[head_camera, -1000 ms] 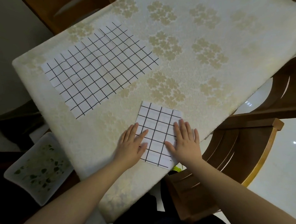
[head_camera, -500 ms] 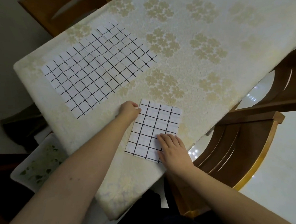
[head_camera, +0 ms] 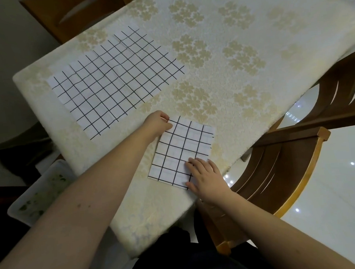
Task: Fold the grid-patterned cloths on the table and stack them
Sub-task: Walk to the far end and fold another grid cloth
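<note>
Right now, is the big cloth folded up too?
No, the big cloth lies spread flat on the table, apart from the small folded cloth.

Floral-clothed table (head_camera: 251, 73) bearing unfolded grid cloth (head_camera: 116, 82), folded grid cloth (head_camera: 181, 152).

Both forearms are bare, with no sleeves in view. The left hand (head_camera: 158, 124) and right hand (head_camera: 206, 177) wear no rings, gloves or watch. Dark clothing (head_camera: 191, 259) covers the lap.
</note>
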